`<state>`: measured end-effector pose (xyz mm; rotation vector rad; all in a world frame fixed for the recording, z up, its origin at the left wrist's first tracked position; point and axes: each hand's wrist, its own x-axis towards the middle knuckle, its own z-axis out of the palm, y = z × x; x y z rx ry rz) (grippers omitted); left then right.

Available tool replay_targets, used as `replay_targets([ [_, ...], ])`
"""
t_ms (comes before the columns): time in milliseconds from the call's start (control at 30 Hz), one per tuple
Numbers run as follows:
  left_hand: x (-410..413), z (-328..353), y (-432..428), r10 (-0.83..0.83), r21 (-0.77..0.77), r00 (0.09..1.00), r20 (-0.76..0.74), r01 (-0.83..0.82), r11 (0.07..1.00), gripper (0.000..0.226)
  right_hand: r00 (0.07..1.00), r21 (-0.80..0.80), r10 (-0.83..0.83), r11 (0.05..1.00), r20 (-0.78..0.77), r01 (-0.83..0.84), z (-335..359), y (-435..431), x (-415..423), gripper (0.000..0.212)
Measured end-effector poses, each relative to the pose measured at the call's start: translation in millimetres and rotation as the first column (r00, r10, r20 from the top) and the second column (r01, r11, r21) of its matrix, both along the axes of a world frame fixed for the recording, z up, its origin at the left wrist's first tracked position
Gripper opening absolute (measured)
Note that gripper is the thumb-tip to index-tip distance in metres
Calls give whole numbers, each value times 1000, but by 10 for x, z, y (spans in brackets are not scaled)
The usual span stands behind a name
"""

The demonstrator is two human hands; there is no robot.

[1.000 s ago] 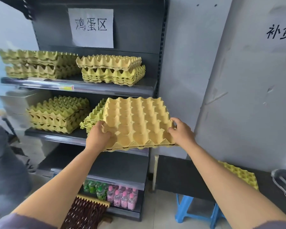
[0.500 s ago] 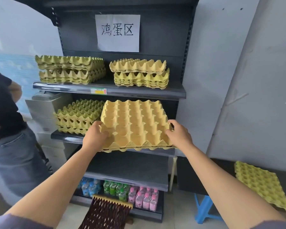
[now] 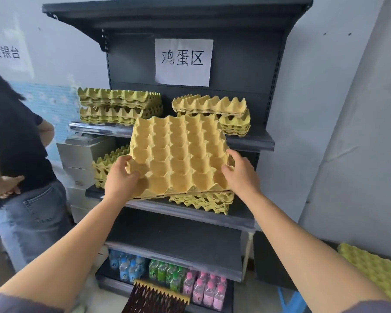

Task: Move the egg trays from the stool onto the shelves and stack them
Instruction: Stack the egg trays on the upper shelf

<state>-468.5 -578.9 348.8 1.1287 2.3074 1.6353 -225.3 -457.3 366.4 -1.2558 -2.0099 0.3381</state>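
Down at 4 o'clock, by the right elbow: one spare tray point(image 3: 375, 272). Ahead, gripping the held egg tray point(image 3: 178, 154) at its 8 o'clock corner with the left hand point(image 3: 120, 177) and at its 4 o'clock corner with the right hand point(image 3: 239, 175), fingers curled over the rim, equally near. Holding it tilted, far edge up toward 12. Probably needs lowering onto the stack point(image 3: 203, 202) just beneath its near edge, on the middle shelf point(image 3: 158, 205).

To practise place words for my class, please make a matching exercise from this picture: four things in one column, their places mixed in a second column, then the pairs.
1. orange egg tray
2. paper sign
3. drink bottles
4. lone green tray

a. on the bottom shelf
b. gripped by the left hand and right hand
c. on the dark surface, far right
d. on the back panel

Pairs: 1-b, 2-d, 3-a, 4-c
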Motion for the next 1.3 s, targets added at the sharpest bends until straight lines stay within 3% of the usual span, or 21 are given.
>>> replay_targets([
  [467, -123, 891, 1216, -83, 157, 989, -120, 102, 982, 54, 986, 119, -61, 990, -156, 80, 834, 921, 11, 49],
  [633, -470, 1337, 1898, -259, 163, 962, -85, 270, 949, 68, 961, 70, -30, 996, -276, 51, 1244, 1484, -189, 53],
  [733, -685, 1538, 2340, -301, 192, 951, -65, 308, 932, 58, 937, 32, -49, 997, -345, 64, 1448, 1818, -346, 54],
  [1033, -1111, 1887, 3445, -332, 192, 943, 1, 325, 926, 39, 959, -63, -194, 981, -207, 185, 1734, 2588, -746, 45],
  [1100, -1176, 1872, 3591, -318, 208, 947, 38, 304, 930, 31, 964, -96, -208, 976, -168, 194, 1748, 2689, -834, 34],
  [1167, -1197, 1824, 3679, -321, 207, 944, 80, 300, 931, 28, 964, -117, -241, 967, -111, 228, 1752, 2778, -877, 9],
  [1300, -1178, 1784, 3744, -371, 190, 923, 97, 349, 918, 30, 953, -160, -279, 953, -121, 259, 1783, 2898, -859, 28],
])
